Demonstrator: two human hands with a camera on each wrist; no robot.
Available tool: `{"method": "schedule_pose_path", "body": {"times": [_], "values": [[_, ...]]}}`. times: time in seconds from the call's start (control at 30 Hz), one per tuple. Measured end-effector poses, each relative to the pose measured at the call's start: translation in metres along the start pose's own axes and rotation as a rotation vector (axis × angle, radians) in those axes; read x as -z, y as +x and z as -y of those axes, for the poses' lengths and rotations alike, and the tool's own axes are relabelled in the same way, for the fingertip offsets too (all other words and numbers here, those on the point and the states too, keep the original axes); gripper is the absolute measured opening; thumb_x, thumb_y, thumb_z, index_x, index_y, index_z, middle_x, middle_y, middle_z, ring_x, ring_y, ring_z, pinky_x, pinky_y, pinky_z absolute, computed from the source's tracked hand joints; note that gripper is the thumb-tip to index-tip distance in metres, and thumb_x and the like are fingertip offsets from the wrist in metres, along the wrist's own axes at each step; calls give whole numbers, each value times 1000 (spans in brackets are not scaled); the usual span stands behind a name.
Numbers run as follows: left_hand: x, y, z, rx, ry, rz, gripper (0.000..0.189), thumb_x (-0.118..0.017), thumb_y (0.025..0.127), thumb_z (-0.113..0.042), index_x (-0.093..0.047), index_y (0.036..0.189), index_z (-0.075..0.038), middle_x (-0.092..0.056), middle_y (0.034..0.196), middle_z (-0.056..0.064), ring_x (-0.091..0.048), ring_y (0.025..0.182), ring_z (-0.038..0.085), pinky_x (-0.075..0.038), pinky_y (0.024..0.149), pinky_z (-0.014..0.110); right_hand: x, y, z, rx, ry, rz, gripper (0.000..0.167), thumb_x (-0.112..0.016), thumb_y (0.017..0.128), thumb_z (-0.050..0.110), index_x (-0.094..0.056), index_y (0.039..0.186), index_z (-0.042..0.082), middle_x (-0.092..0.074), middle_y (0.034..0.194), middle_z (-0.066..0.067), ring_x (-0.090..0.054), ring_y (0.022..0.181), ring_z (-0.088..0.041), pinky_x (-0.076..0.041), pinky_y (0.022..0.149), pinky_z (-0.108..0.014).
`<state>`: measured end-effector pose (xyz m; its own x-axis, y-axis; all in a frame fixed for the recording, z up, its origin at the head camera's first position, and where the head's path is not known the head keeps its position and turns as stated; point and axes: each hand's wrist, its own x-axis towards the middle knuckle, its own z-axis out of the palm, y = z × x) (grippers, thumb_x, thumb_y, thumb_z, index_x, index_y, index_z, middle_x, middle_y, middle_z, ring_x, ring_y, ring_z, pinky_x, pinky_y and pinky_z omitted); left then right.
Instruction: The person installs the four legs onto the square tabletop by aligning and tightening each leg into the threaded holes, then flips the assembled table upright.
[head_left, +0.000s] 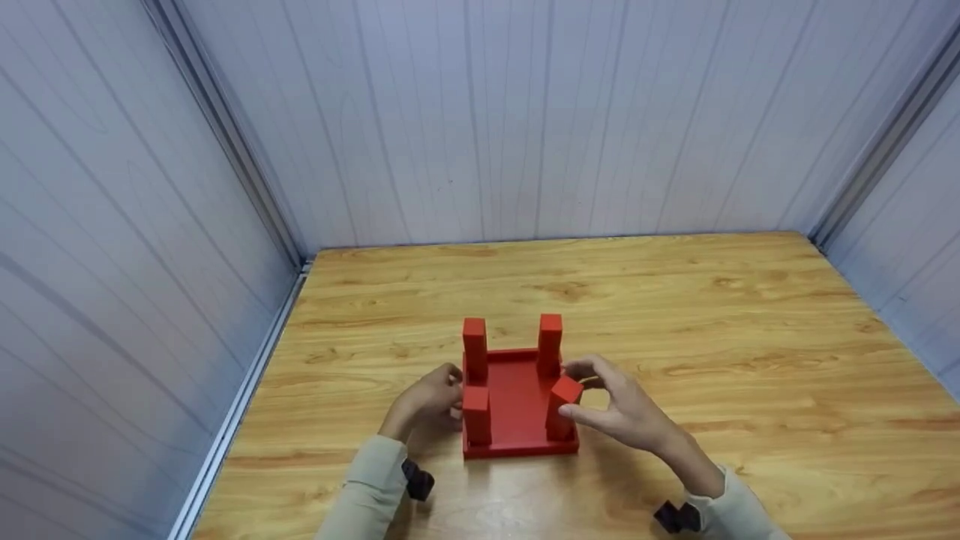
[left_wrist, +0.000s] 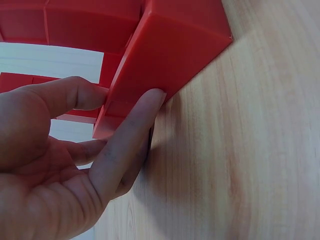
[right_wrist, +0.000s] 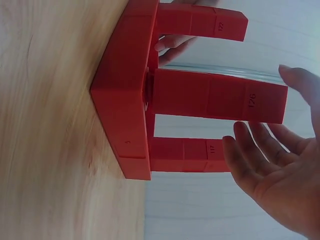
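Observation:
A shallow red tray [head_left: 517, 405] sits on the wooden tabletop, a square red post standing at each corner. At its left side my left hand [head_left: 433, 397] holds the edge; in the left wrist view the thumb is at the rim and a finger lies along the outer wall. My right hand [head_left: 622, 409] is around the top of the near right post [head_left: 561, 409], marked 126 in the right wrist view. There the thumb stands apart from this post, and the fingers [right_wrist: 245, 160] are loosely bent beside it. Its top looks turned relative to the other posts.
The wooden table [head_left: 675, 315] reaches back to a pale panelled wall [head_left: 480, 120]. Side panels with metal rails stand at left and right. A small black device [head_left: 418, 480] is on the left wrist, and another black device [head_left: 677, 517] on the right.

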<state>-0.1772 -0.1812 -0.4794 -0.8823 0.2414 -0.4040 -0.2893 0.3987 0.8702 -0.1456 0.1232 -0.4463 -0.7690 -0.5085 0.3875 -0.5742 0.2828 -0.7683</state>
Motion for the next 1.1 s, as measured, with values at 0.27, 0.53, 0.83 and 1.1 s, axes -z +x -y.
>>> {"method": "schedule_pose_path", "body": {"times": [0.27,0.53,0.83,1.1], "values": [[0,0,0,22,-1,-3,39,-51,89,-1,-40,126,4,-50,98,15,-57,76,22,-59,69,41,10,2,-3,-35,255,148,47,-61,91,7,-45,136,4,-53,133,-16,-51,124,-23,-42,104,-21],[-1,1,0,16,-1,6,39,-51,88,-1,-40,124,4,-50,90,11,-55,72,21,-59,67,39,16,6,-8,-12,445,239,50,-57,91,-2,-39,138,-8,-42,133,-39,-48,128,-24,-37,108,-20],[1,1,1,14,2,9,38,-50,88,-1,-40,125,3,-49,92,12,-55,72,21,-59,65,38,14,5,-11,-58,417,228,49,-61,90,1,-42,133,-11,-47,132,-32,-54,120,-16,-50,96,-25],[0,0,0,36,4,1,38,-51,89,-2,-41,125,2,-49,93,12,-55,74,21,-59,68,41,11,5,-12,-56,332,189,40,-65,89,5,-53,127,-2,-55,125,-21,-58,112,-18,-52,91,-26]]}}
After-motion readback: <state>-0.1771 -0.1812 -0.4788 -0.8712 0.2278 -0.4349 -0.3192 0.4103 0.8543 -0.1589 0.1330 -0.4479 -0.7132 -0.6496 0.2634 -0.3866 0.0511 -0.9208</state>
